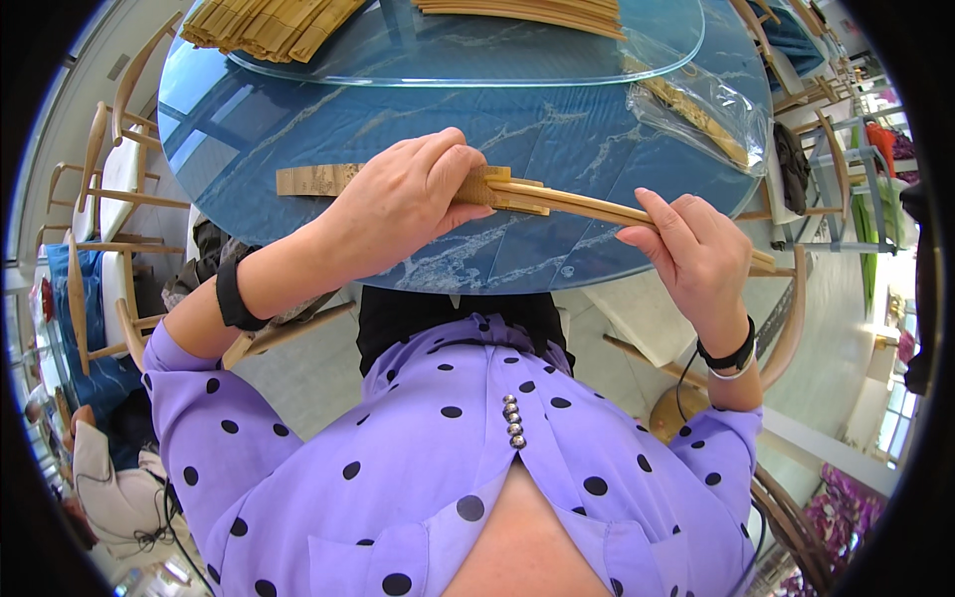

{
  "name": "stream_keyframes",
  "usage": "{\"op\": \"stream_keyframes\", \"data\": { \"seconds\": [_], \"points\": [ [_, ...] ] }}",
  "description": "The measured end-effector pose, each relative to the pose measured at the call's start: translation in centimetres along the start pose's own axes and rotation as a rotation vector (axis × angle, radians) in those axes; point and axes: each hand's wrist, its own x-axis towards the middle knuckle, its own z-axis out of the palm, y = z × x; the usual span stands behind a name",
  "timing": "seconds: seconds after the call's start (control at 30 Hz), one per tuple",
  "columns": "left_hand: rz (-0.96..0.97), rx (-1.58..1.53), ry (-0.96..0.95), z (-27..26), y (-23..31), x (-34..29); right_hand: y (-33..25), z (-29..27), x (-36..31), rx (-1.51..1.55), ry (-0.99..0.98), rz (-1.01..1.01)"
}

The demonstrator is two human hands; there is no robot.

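Note:
My left hand [403,189] is closed round a long, flat tan strip [310,180] that looks folded in layers and has dark printing on it. From the strip's right end comes a thin bundle of light wooden sticks [587,206], overlapping it. My right hand [693,249] pinches the sticks near their far right end, which shows past my fingers. Strip and sticks are held roughly level above the near edge of the blue marbled table [527,254]. How the sticks sit inside the strip is hidden by my left fingers.
A raised glass disc [477,80] covers the table's far part. On it lie stacked tan folded strips [274,25] at left and a pile of wooden sticks [527,8]. A clear plastic sleeve [738,109] with a tan strip lies at right. Wooden chairs [95,189] flank the table.

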Motion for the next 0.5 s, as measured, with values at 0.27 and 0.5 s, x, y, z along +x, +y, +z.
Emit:
{"op": "stream_keyframes", "data": {
  "seconds": [0.27,0.5],
  "points": [
    [0.032,-0.007,-0.008,-0.1,0.4,0.6,-0.2,0.7,0.6,0.142,-0.077,0.088],
    [-0.113,0.115,0.183,-3.3,3.3,-1.9,-1.9,1.6,-0.1,0.226,-0.034,0.265]
  ]
}}
